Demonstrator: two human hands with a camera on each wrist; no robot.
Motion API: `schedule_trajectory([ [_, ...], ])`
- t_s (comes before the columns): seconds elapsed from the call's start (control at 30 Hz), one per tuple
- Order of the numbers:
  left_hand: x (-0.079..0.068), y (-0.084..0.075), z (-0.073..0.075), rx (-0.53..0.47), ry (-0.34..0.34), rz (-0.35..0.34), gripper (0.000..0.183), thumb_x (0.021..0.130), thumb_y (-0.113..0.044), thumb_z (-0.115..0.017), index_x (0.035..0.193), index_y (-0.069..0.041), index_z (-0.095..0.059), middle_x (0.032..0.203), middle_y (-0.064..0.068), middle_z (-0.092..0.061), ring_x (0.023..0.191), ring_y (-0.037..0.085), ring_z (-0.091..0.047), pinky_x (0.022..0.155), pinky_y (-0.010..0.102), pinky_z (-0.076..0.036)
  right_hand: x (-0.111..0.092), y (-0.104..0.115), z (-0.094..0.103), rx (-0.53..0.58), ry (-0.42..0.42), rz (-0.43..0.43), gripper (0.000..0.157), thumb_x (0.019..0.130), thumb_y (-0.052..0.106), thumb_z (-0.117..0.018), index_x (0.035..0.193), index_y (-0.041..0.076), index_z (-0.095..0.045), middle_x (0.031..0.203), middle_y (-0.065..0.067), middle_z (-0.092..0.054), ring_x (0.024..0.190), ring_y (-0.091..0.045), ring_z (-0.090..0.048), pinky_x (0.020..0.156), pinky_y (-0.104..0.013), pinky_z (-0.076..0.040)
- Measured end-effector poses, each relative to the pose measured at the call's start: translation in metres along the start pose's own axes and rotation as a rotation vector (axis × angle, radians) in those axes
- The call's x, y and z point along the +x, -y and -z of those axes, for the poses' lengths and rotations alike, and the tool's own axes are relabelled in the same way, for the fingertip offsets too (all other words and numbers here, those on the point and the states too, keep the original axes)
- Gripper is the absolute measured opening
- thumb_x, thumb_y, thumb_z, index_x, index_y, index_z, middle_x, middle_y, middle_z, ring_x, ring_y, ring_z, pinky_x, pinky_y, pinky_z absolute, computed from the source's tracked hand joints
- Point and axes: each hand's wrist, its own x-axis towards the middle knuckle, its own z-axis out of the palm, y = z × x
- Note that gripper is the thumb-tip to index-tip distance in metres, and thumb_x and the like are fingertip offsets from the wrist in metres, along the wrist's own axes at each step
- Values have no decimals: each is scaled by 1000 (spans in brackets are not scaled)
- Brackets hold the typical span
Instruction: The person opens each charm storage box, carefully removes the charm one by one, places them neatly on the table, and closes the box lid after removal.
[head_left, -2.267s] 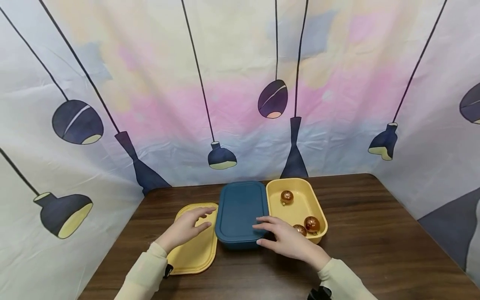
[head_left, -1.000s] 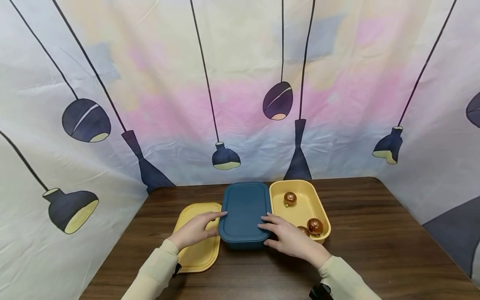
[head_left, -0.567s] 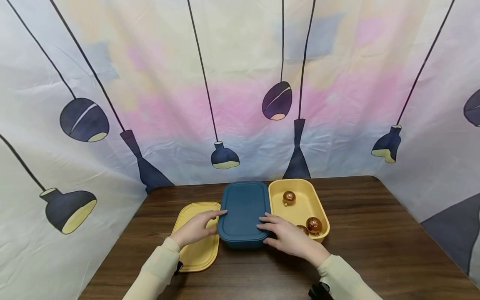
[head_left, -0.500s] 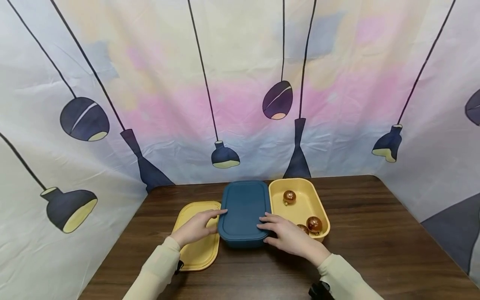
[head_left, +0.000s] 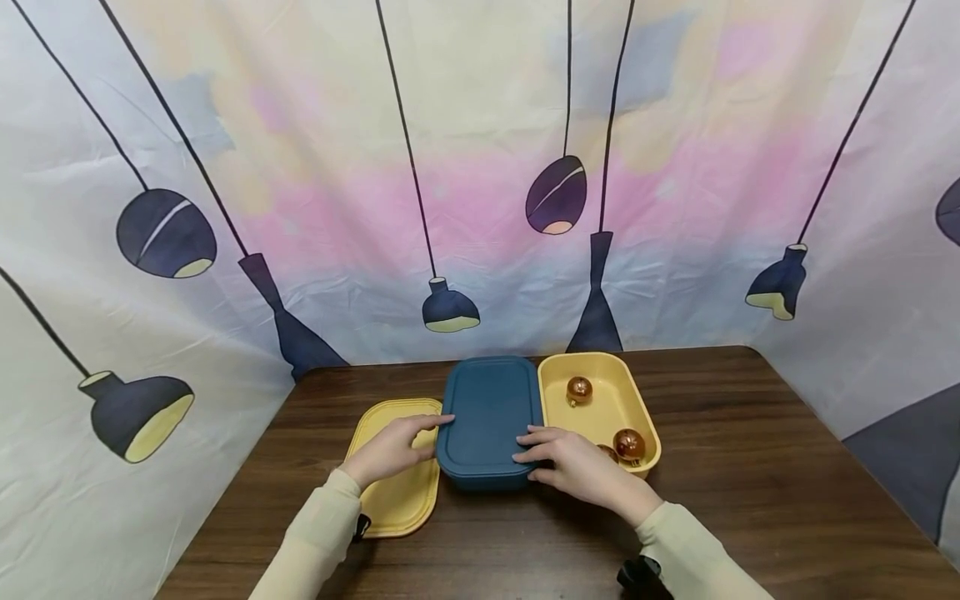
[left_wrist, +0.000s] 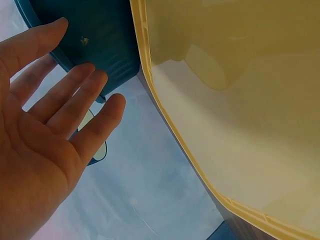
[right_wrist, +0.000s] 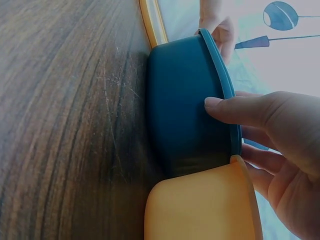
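A dark blue food container (head_left: 487, 482) with its blue lid (head_left: 487, 408) on stands mid-table. My left hand (head_left: 386, 450) is at its left edge, index fingertip on the lid, thumb by the side wall; the other fingers stretch out in the left wrist view. At the near right corner, my right hand (head_left: 577, 471) holds the container, thumb (right_wrist: 220, 107) against the near wall below the lid's rim, fingers over the top. Beneath my left hand lies a flat yellow lid (head_left: 397, 500). Touching the right side is an uncovered yellow container (head_left: 651, 446) with brown ball ornaments (head_left: 579, 389) inside.
The dark wood table (head_left: 750, 467) ends at a cloth backdrop (head_left: 495, 200) printed with hanging lamps, close behind both containers. One ornament in the yellow container is partly hidden by my right hand.
Since the oldest frame, my left hand has come in to the lid's left edge and my right hand has settled at the right corner. During the last second both stay put.
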Motion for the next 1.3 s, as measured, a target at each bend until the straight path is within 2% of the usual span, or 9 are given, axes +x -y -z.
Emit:
schedule_trajectory([
  [0.47, 1, 0, 3, 2, 9, 2, 51, 95, -13, -72, 144, -16, -58, 140, 8, -60, 127, 34, -57, 102, 54, -47, 0, -3, 2, 21, 32, -3, 32, 90, 15, -78, 122, 16, -76, 135, -8, -65, 135, -31, -51, 107, -46, -46],
  [0.87, 3, -3, 6, 44, 13, -2, 49, 96, -6, -68, 143, -15, -59, 140, 8, -60, 127, 33, -57, 101, 53, -48, 1, -4, 4, 26, 43, 6, 33, 89, 14, -79, 122, 16, -76, 133, -7, -66, 134, -30, -52, 107, -44, -46],
  [1.0, 3, -3, 6, 67, 15, -13, 46, 98, -1, -63, 142, -15, -60, 140, 9, -60, 123, 30, -59, 90, 44, -50, 2, -5, 4, 28, 49, 6, 33, 89, 13, -78, 122, 16, -76, 133, -6, -66, 134, -30, -52, 106, -43, -46],
  [1.13, 3, -5, 7, 74, 18, -17, 46, 98, 2, -61, 141, -13, -61, 139, 10, -60, 112, 26, -61, 77, 38, -43, 2, -5, 5, 34, 52, 5, 33, 90, 13, -78, 122, 16, -76, 133, -6, -66, 134, -30, -52, 106, -43, -46],
  [1.2, 3, -6, 7, 76, 16, -15, 46, 97, 1, -61, 141, -13, -61, 139, 11, -61, 114, 27, -61, 77, 38, -44, 1, -5, 5, 38, 53, 5, 33, 90, 13, -78, 123, 16, -76, 133, -6, -66, 134, -30, -52, 106, -44, -46],
  [1.3, 3, -6, 7, 77, 8, -9, 46, 98, 1, -61, 141, -14, -61, 139, 11, -61, 120, 30, -60, 86, 42, -50, 2, -4, 6, 41, 55, 5, 33, 90, 14, -77, 123, 17, -75, 133, -6, -66, 134, -30, -52, 107, -43, -46],
])
